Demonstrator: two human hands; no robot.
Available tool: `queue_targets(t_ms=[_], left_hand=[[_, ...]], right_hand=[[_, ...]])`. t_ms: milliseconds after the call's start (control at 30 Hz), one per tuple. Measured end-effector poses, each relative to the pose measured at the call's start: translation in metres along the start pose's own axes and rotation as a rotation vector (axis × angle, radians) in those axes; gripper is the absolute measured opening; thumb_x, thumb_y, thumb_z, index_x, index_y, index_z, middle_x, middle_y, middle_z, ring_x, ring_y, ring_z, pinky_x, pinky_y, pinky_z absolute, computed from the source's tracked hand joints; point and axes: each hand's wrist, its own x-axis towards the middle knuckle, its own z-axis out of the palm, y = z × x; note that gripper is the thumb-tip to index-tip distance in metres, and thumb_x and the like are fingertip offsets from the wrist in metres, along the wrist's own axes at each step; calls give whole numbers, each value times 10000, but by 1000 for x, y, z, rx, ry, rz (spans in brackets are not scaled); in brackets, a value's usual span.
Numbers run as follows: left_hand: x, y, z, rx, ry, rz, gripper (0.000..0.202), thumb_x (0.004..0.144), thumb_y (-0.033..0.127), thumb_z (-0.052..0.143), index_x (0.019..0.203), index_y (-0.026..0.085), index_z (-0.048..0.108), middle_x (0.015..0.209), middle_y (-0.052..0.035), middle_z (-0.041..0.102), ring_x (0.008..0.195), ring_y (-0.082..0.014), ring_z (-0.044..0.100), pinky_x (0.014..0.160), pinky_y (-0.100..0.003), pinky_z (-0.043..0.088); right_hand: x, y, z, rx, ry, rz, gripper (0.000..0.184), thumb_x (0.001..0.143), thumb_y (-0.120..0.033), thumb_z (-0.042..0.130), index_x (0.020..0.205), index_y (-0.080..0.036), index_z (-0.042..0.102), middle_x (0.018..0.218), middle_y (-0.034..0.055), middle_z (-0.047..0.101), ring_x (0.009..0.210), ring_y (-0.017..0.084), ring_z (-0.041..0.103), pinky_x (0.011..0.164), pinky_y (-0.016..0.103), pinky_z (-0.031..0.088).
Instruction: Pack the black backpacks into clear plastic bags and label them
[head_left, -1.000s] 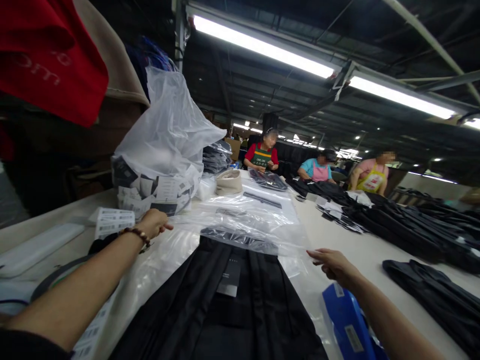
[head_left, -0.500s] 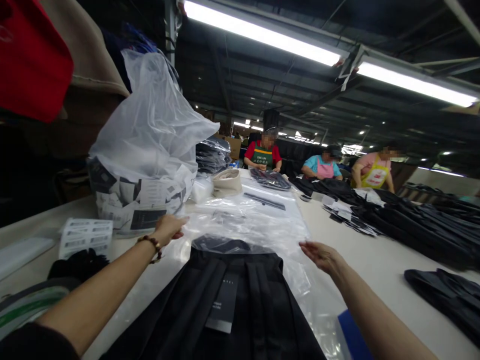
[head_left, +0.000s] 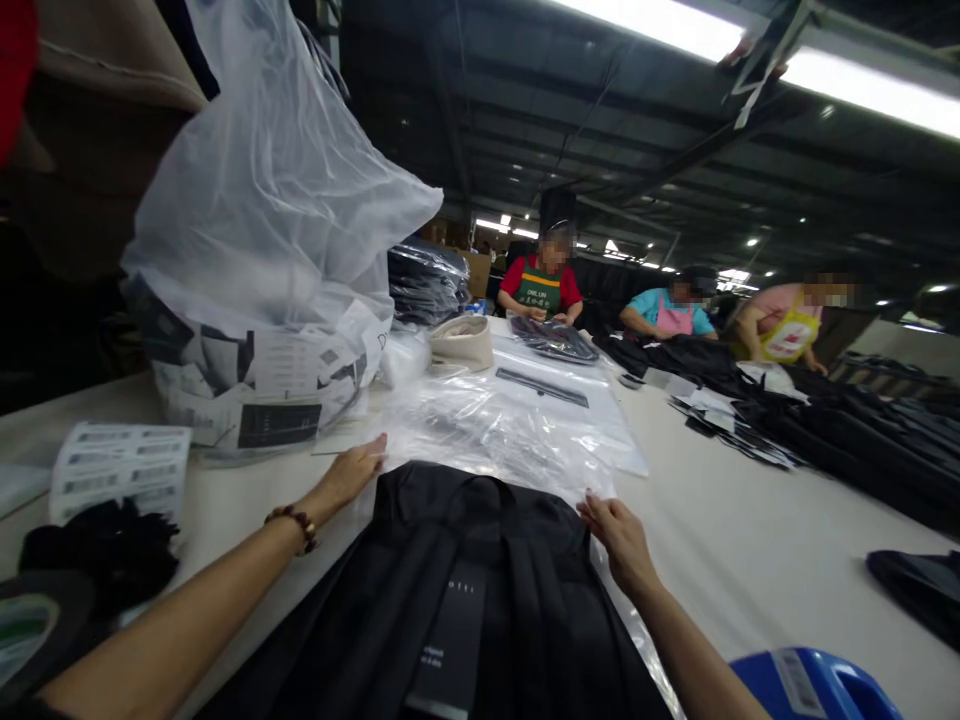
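A black backpack (head_left: 495, 540) lies in front of me, straps upward, with a dark printed hang tag (head_left: 448, 640) on it. Past its top end spreads a crinkled clear plastic bag (head_left: 480, 425). My left hand (head_left: 352, 478), a bead bracelet at the wrist, pinches the bag's left edge beside the backpack's upper corner. On the other side, my right hand (head_left: 619, 540) has its fingers closed on the bag's right edge, close to the backpack. Part of the bag runs down along the backpack's right side.
On the left stand a big translucent sack of labels (head_left: 277, 370), a barcode label roll (head_left: 120, 465) and a tape roll (head_left: 37, 630). A blue plastic container (head_left: 814, 685) is at lower right. Black fabric items (head_left: 787, 420) and several co-workers (head_left: 540, 285) are farther off.
My right hand has come inward to the backpack's side and closed on the bag. The plastic that lay over the backpack's top now sits beyond it. The view has shifted, showing more blue container.
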Motion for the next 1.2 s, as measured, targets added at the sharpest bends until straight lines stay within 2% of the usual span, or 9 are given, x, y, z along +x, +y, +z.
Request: queue_targets(t_ms=[100,300,367,433,567,733,867,1033,1200], left_hand=[[-7,-13,8,51,-59,22,277,801,280,346,693,188,585,835,-77,680,917,-216,613,876,-339,445],[-14,4,13,54,-130,29,187,757,222,427,834,173,590,895,-123,672,995,-255,584,957,-391,371],[-17,8,15,17,-143,-20,206,784,326,442,794,173,580,810,-113,666,920,-265,607,880,-389,428],[-21,8,14,-31,-171,-89,397,802,515,390,676,173,548,656,-97,627,739,-262,624,715,-379,489],[-41,3,1,-191,-281,-287,707,722,776,158,498,178,461,437,-37,459,422,-175,495,444,-305,437],[-83,3,-28,-405,-403,-525,704,608,856,305,464,176,417,388,31,345,336,-83,328,354,-199,281],[-112,2,-48,-224,-505,-552,747,588,874,265,482,170,490,406,-75,492,367,-169,473,364,-254,353],[-139,-20,-54,-139,-467,-435,682,548,852,345,422,199,496,430,-107,539,441,-252,546,425,-340,429],[-163,-31,-58,-283,-413,-198,434,410,646,681,560,243,619,798,-51,702,921,-302,590,765,-325,494]], right_hand=[[-5,15,3,-48,-23,11,491,666,-714,427,580,-230,433,592,14,549,612,168,558,577,276,453],[-1,8,-1,-210,-16,-17,449,662,-653,476,500,-241,399,504,-19,434,571,162,456,597,288,396],[-2,8,0,-212,-35,15,442,681,-649,449,514,-242,400,508,-18,442,564,164,467,578,289,400],[-6,9,-2,-191,-67,83,439,710,-652,391,544,-245,400,495,-17,448,524,163,480,524,286,400],[-25,10,-15,-122,-132,237,430,729,-643,323,601,-241,406,487,-17,475,441,148,489,456,275,400],[-68,11,-39,-81,-164,287,456,661,-682,387,582,-233,414,458,-30,448,409,128,449,418,253,361],[-100,20,-60,-135,-171,268,483,651,-708,392,553,-235,402,449,-24,454,432,140,461,427,254,364],[-135,35,-87,-316,-107,41,452,692,-663,374,554,-238,443,526,-9,508,533,166,505,528,272,404],[-152,46,-93,-263,-168,31,378,619,-614,496,605,-236,498,613,-6,565,647,195,555,604,279,429]])
